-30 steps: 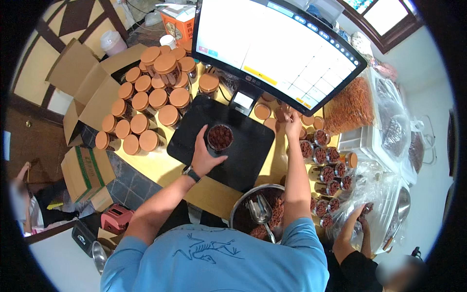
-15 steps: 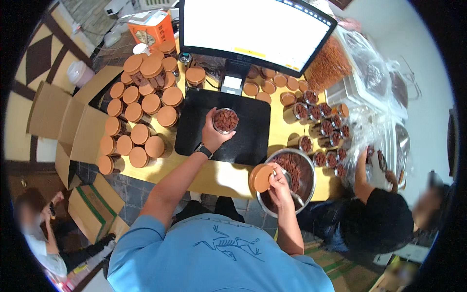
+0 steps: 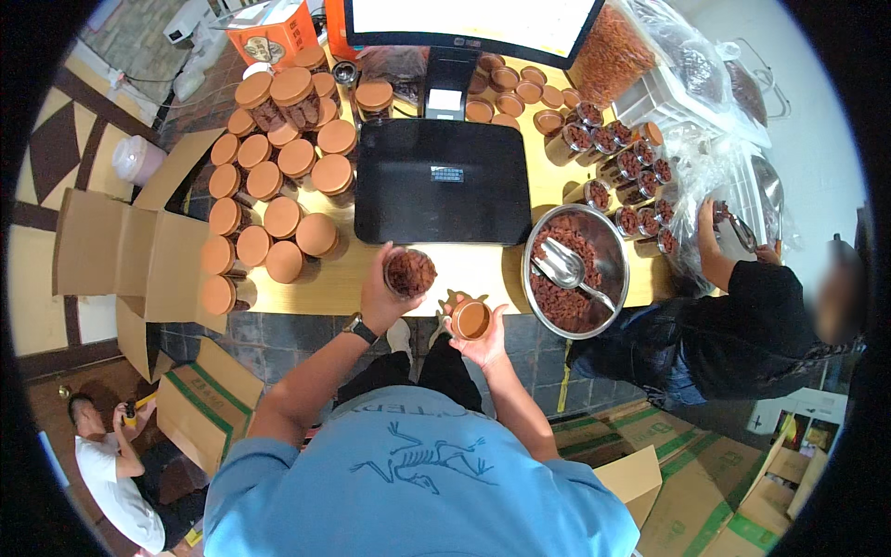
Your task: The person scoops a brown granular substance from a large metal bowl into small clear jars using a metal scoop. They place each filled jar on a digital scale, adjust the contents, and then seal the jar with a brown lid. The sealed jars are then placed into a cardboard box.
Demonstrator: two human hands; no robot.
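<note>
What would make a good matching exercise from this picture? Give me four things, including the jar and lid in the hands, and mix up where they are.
Things:
1. Held jar
2. Held lid
3. Scoop
4. Black platform

Places:
A. In the bowl
B. On the table
C. In the left hand
D. In the right hand

Right pairs: 1-C, 2-D, 3-A, 4-B.

Left fingers [image 3: 378, 275] wrapped, right fingers [image 3: 496, 330] cupped
</note>
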